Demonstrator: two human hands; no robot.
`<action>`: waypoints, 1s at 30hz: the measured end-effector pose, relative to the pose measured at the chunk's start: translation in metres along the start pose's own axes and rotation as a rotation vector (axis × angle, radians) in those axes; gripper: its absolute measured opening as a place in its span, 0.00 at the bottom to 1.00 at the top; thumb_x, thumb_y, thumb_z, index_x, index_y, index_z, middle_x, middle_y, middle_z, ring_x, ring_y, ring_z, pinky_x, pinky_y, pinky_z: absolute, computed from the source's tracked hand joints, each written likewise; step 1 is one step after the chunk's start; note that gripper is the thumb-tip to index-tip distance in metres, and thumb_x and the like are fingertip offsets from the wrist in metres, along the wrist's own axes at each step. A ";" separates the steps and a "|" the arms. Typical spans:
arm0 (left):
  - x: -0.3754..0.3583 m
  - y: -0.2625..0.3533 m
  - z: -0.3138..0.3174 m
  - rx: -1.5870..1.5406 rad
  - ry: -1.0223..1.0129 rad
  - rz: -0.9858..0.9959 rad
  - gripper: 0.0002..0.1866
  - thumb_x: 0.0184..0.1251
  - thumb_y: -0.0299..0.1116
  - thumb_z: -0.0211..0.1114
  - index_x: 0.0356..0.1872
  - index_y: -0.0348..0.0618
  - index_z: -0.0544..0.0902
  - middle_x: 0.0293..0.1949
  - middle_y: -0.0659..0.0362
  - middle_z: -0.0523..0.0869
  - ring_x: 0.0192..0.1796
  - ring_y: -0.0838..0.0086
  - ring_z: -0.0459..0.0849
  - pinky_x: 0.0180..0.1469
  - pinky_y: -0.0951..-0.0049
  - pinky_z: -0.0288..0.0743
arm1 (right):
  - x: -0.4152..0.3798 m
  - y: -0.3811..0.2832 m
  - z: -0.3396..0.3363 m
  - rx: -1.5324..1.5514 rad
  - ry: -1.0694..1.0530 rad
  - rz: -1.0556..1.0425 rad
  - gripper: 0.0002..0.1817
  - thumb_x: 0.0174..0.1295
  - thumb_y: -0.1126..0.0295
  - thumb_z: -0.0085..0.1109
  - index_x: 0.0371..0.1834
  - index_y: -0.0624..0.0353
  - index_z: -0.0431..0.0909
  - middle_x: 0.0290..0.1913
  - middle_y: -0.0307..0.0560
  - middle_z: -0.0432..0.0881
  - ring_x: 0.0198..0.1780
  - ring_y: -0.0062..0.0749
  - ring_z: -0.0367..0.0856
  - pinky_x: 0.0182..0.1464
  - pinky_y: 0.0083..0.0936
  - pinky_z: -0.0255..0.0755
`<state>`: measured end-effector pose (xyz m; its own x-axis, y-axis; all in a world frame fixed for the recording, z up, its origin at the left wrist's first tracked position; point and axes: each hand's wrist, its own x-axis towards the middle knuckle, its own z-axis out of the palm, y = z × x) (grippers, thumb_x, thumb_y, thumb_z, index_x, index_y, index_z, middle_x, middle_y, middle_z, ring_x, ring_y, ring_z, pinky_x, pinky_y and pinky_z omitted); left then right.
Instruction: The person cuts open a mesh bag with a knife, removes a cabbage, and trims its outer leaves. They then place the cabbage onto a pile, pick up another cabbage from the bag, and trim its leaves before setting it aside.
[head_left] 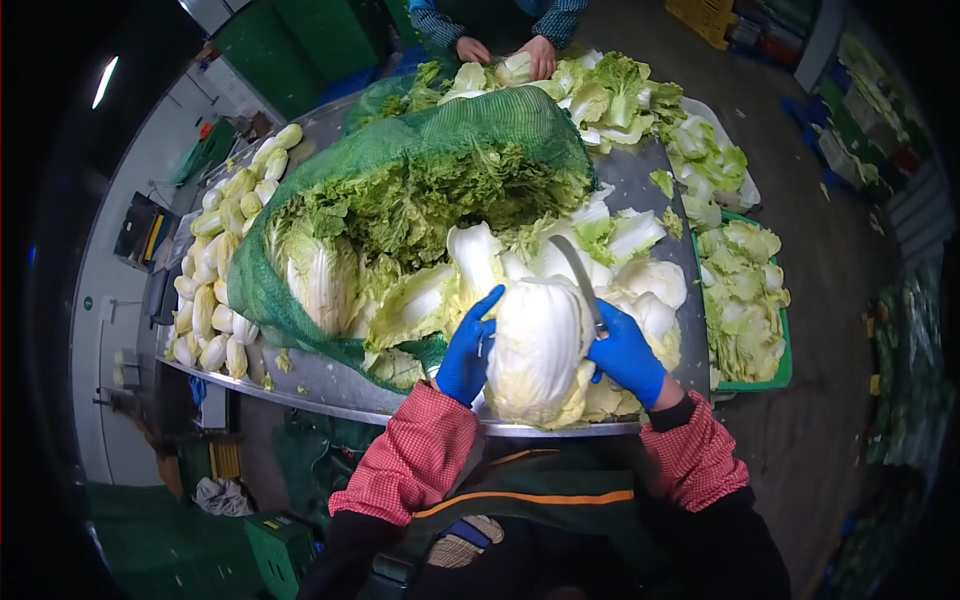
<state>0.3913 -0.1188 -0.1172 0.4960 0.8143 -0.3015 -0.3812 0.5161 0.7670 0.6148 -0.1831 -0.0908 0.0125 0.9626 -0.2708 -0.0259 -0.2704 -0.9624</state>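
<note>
A large pale napa cabbage is between my hands at the table's front edge. My left hand, in a blue glove, cups its left side with the thumb towards the top. In my blue-gloved right hand is a knife, its curved blade pointing up and away along the cabbage's right side. The handle is mostly hidden by the fingers. Beyond lies a green mesh sack, open towards me, with leafy cabbages inside; one whole cabbage shows at its left. Loose outer leaves surround my hands.
Trimmed cabbages are piled on the metal table's left end. To the right, a green crate and a white tub hold leaves. Across the table, a co-worker's hands touch a cabbage among more leaves.
</note>
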 end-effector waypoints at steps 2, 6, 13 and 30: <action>0.007 -0.019 0.000 -0.025 -0.069 0.024 0.45 0.60 0.48 0.66 0.73 0.37 0.55 0.69 0.51 0.66 0.69 0.64 0.67 0.70 0.64 0.60 | -0.001 0.003 -0.004 0.030 0.018 0.036 0.26 0.55 0.75 0.56 0.61 0.61 0.71 0.33 0.40 0.79 0.25 0.22 0.79 0.20 0.19 0.75; -0.003 -0.027 0.004 0.377 -0.144 0.191 0.46 0.58 0.45 0.70 0.73 0.36 0.55 0.68 0.51 0.66 0.70 0.65 0.64 0.71 0.64 0.57 | 0.005 0.018 -0.002 0.024 0.065 0.082 0.25 0.54 0.76 0.55 0.58 0.64 0.72 0.31 0.40 0.77 0.25 0.23 0.78 0.19 0.21 0.76; 0.000 -0.019 -0.007 0.029 -0.103 -0.227 0.42 0.65 0.48 0.63 0.73 0.39 0.56 0.68 0.48 0.69 0.67 0.58 0.70 0.69 0.59 0.64 | 0.003 0.015 -0.018 0.034 0.012 0.063 0.24 0.55 0.77 0.55 0.58 0.65 0.71 0.30 0.41 0.76 0.22 0.22 0.77 0.18 0.21 0.75; 0.010 0.008 0.006 -0.074 -0.124 -0.053 0.39 0.72 0.60 0.49 0.73 0.40 0.58 0.69 0.47 0.68 0.68 0.59 0.71 0.70 0.60 0.64 | 0.005 -0.023 -0.001 -0.016 -0.060 -0.072 0.32 0.61 0.52 0.66 0.66 0.51 0.69 0.30 0.36 0.76 0.25 0.17 0.74 0.18 0.17 0.69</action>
<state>0.3978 -0.1084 -0.1100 0.6076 0.7489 -0.2643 -0.4060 0.5790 0.7070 0.6164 -0.1723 -0.0695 -0.0460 0.9788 -0.1994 -0.0106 -0.2001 -0.9797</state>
